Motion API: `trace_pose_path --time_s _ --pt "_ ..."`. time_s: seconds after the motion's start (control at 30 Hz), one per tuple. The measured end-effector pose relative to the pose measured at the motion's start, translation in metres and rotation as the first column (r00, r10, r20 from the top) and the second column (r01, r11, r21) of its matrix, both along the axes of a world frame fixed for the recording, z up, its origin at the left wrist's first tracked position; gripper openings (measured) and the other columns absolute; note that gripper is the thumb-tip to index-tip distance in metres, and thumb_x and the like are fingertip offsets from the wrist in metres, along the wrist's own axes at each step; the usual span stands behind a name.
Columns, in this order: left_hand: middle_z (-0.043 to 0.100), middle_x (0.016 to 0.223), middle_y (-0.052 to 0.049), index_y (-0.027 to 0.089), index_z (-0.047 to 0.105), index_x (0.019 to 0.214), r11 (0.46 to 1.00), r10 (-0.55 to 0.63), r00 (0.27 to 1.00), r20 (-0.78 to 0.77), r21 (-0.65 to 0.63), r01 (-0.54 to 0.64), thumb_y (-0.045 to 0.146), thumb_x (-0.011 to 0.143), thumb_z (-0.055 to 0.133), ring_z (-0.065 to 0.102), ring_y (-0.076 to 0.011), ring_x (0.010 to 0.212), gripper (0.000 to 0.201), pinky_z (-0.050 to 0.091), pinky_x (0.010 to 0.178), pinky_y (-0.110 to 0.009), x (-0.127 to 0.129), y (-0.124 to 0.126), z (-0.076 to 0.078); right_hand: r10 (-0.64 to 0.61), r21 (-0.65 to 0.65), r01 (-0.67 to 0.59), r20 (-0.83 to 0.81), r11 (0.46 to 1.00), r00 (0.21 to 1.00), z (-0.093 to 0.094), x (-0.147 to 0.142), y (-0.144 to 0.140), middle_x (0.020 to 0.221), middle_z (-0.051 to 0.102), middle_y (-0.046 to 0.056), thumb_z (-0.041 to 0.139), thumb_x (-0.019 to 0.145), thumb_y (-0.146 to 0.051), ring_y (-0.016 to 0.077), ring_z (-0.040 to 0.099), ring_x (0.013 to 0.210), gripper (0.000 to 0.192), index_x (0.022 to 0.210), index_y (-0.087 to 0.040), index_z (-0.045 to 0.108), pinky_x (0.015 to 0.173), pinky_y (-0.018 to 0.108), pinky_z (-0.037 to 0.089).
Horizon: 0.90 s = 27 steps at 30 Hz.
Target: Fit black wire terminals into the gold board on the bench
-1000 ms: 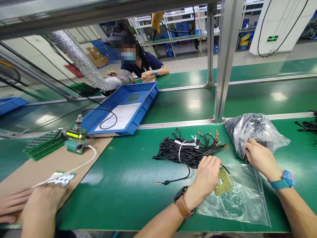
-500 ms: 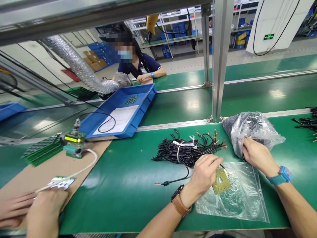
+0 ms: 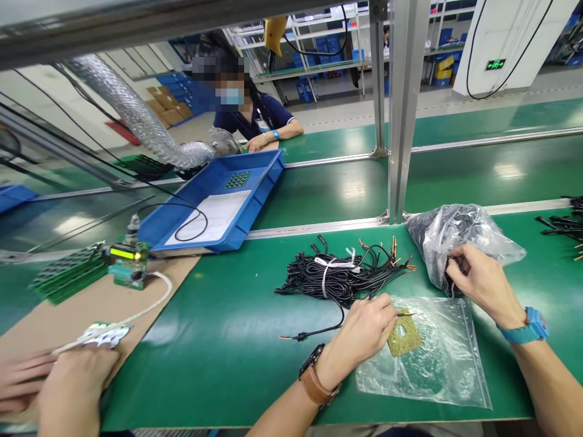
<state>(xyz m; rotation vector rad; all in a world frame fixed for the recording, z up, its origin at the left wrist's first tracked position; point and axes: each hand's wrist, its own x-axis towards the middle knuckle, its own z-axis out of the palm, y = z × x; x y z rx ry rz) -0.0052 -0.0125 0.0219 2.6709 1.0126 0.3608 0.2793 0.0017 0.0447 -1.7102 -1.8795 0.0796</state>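
Note:
My left hand (image 3: 371, 325), its fingers closed, pinches a thin black cable (image 3: 404, 314) whose end pokes out past the fingertips. Below that end lies a yellowish-brown square sponge (image 3: 405, 335) with a round hole, resting on a clear zip bag (image 3: 446, 358). A tied bundle of black cables (image 3: 334, 276) with bare orange and red wire ends lies just beyond the left hand. My right hand (image 3: 485, 279) has its fingers curled at the mouth of a clear plastic bag (image 3: 492, 233) filled with dark pieces; what they grip is hidden.
At left, another person's hands (image 3: 73, 379) rest on a white cable and board near a small lit circuit device (image 3: 129, 264). A blue tray (image 3: 266, 197) and metal post (image 3: 401, 121) stand beyond. Across the line sits a masked co-worker (image 3: 255, 115). More black cables (image 3: 562, 226) lie right.
My left hand has shifted slightly left and down, and the cable end now points level. My right hand has drawn back a little at the bag mouth, showing more of its fingers.

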Motion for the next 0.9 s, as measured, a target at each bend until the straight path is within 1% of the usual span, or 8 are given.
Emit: trace_pose_path --time_s 0.1,0.17,0.33,0.47,0.57,0.67,0.8,0.9 --pt "0.061 0.080 -0.002 0.017 0.063 0.080 1.000 -0.001 0.999 -0.039 -0.002 0.000 0.019 0.100 0.056 0.061 -0.0151 0.066 0.021 0.039 0.058 -0.027 0.001 0.000 0.000 0.126 0.159 -0.118 -0.042 0.980 0.991 0.014 -0.010 -0.011 0.089 0.068 0.008 0.051 0.096 -0.023 0.0222 0.066 0.078 0.013 0.104 -0.020 0.061 0.072 0.034 0.050" --pt "0.064 0.081 -0.002 0.018 0.063 0.084 1.000 -0.011 1.000 -0.023 -0.011 0.011 0.018 0.099 0.057 0.063 -0.0170 0.072 0.016 0.041 0.061 -0.027 0.001 0.000 0.002 0.269 0.176 -0.255 -0.065 0.951 0.961 0.016 -0.018 -0.017 0.092 0.069 0.008 0.050 0.100 -0.023 0.0221 0.067 0.081 0.015 0.109 -0.020 0.061 0.074 0.034 0.052" --pt "0.067 0.081 -0.001 0.017 0.059 0.085 1.000 -0.003 1.000 -0.012 -0.015 0.002 0.017 0.097 0.061 0.064 -0.0190 0.074 0.013 0.040 0.064 -0.030 0.001 0.001 0.005 0.563 -0.027 -0.570 -0.129 0.821 0.816 0.002 -0.039 -0.025 0.094 0.071 0.008 0.045 0.106 -0.027 0.0211 0.068 0.081 0.015 0.109 -0.021 0.058 0.072 0.033 0.052" --pt "0.068 0.080 -0.002 0.017 0.058 0.081 1.000 0.026 0.999 -0.040 0.003 -0.026 0.015 0.097 0.059 0.065 -0.0195 0.073 0.016 0.038 0.063 -0.031 0.002 -0.001 0.003 0.642 -0.152 -0.678 -0.227 0.720 0.732 -0.002 -0.051 -0.028 0.091 0.066 0.007 0.036 0.108 -0.028 0.0208 0.063 0.081 0.022 0.102 -0.021 0.055 0.074 0.033 0.049" --pt "0.068 0.080 -0.002 0.017 0.059 0.082 0.997 0.075 0.995 -0.072 0.017 -0.074 0.014 0.098 0.057 0.065 -0.0200 0.073 0.016 0.037 0.062 -0.031 0.004 -0.003 0.001 0.686 -0.224 -0.713 -0.195 0.665 0.701 0.000 -0.056 -0.028 0.086 0.061 0.006 0.033 0.109 -0.031 0.0206 0.057 0.078 0.028 0.094 -0.021 0.054 0.074 0.033 0.047" --pt "0.069 0.080 -0.002 0.017 0.060 0.083 0.993 0.118 0.988 -0.100 0.012 -0.117 0.014 0.097 0.057 0.066 -0.0207 0.075 0.015 0.036 0.062 -0.032 0.006 -0.004 -0.001 0.696 -0.243 -0.705 -0.134 0.667 0.705 0.000 -0.056 -0.026 0.083 0.058 0.006 0.031 0.110 -0.033 0.0207 0.052 0.077 0.033 0.089 -0.020 0.054 0.074 0.035 0.045" --pt "0.071 0.082 -0.001 0.018 0.062 0.083 0.989 0.141 0.984 -0.109 -0.024 -0.145 0.013 0.098 0.056 0.068 -0.0203 0.077 0.017 0.036 0.061 -0.031 0.009 -0.004 -0.001 0.666 -0.108 -0.691 -0.198 0.715 0.719 -0.002 -0.054 -0.025 0.090 0.060 0.009 0.028 0.110 -0.033 0.0222 0.054 0.083 0.033 0.097 -0.020 0.055 0.076 0.036 0.045" --pt "0.073 0.082 -0.002 0.019 0.064 0.084 0.984 0.165 0.976 -0.145 -0.041 -0.172 0.013 0.098 0.055 0.069 -0.0209 0.077 0.018 0.036 0.060 -0.031 0.011 -0.003 0.000 0.693 -0.120 -0.720 -0.203 0.684 0.692 -0.004 -0.056 -0.025 0.088 0.059 0.007 0.028 0.111 -0.034 0.0219 0.053 0.082 0.035 0.094 -0.021 0.054 0.076 0.036 0.044"
